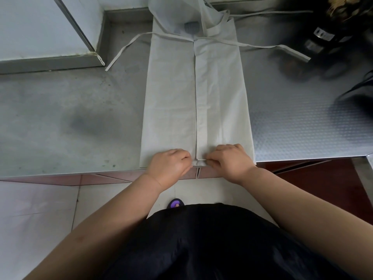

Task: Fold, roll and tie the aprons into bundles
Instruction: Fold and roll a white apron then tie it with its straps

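Note:
A pale grey-white apron point(218, 93) lies lengthwise on the metal table point(60, 118), both long sides folded in so they meet along a centre line. Its ties point(125, 47) trail out left and right at the far end. My left hand point(171, 166) and my right hand point(230, 160) sit side by side at the near hem by the table's front edge. Both have curled fingers that pinch the hem, where a small turned-up fold of cloth shows between them.
A raised white block point(40, 27) with a metal edge occupies the table's far left. Dark blurred objects point(327, 43) stand at the far right. A translucent piece point(177, 15) over a small grey thing lies at the apron's far end. Tiled floor lies below.

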Demonstrator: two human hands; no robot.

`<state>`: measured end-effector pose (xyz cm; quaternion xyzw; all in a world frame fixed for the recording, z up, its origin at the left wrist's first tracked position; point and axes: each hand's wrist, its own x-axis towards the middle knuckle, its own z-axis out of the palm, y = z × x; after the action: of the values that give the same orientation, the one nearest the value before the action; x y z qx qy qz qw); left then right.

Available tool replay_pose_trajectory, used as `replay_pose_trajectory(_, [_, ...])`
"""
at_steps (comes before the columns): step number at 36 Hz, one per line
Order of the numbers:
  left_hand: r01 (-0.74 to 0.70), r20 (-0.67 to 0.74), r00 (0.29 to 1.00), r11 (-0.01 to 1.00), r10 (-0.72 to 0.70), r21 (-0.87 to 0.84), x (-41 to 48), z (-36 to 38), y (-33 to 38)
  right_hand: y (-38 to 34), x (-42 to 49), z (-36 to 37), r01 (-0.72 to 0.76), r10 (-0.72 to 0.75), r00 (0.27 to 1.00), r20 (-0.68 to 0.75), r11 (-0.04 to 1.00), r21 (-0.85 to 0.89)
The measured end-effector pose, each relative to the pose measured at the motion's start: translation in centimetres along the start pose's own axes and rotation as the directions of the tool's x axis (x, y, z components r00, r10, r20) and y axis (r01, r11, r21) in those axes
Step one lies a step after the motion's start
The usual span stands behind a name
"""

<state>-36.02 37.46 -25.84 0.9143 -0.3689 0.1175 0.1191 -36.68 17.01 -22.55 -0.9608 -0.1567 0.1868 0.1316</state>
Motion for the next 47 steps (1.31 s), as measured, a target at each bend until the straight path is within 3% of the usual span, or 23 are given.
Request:
replay_pose_trajectory(10, [0.115, -0.034, 0.992, 0.985, -0.12, -0.129, 1.2, -1.1, 0.3, -0.1, 0.1, -0.5, -0.039, 0.035, 0.998, 0.054, 0.997, 0.064])
replay_pose_trajectory(19, [0.217, 0.097, 0.976, 0.936, -0.197, -0.278, 0.6, -0.4, 1.3, 0.1, -0.2, -0.3, -0.022, 0.02, 0.999, 0.029, 0.996, 0.091])
replay_pose_trajectory(28, [0.003, 0.185, 0.983, 0.998, 0.01, -0.067, 0.3, 0.2, 1.5, 1.3, -1.2, -0.6, 0.028, -0.024, 0.998, 0.057, 0.997, -0.066])
replay_pose_trajectory(32, [0.032, 0.122, 0.992, 0.999, -0.026, -0.04, 0.6, 1.1, 1.9, 1.8, -1.3, -0.3, 0.049, -0.034, 0.997, 0.075, 0.976, -0.211])
replay_pose_trajectory(36, [0.018, 0.056, 0.998, 0.997, -0.014, -0.07, 0.7, 1.0, 1.9, 2.2, -1.4, -0.3, 0.103, -0.099, 0.995, 0.029, 0.973, -0.207])
replay_pose_trajectory(39, [0.107, 0.194, 0.977, 0.989, -0.086, -0.101, 1.9, -0.7, 2.0, 2.3, -1.2, -0.7, 0.127, -0.136, 0.988, -0.071, 0.984, -0.124])
replay_pose_trajectory(42, [0.277, 0.438, 0.877, 0.953, -0.198, -0.125, 4.0, -1.8, 1.6, 1.9, -0.9, -1.6, 0.054, -0.058, 0.998, -0.028, 0.991, -0.12])
replay_pose_trajectory(45, [0.488, 0.548, 0.784, 0.835, -0.291, -0.255, 5.6, -2.5, 0.8, 1.8, 0.1, -2.6, -0.033, 0.036, 0.999, 0.036, 0.996, -0.079])
replay_pose_trajectory(47, [0.543, 0.596, 0.74, 0.799, -0.312, -0.257, 6.5, -2.7, 0.2, 1.8, 0.9, -3.1, -0.06, 0.065, 0.994, 0.088, 0.996, -0.059])
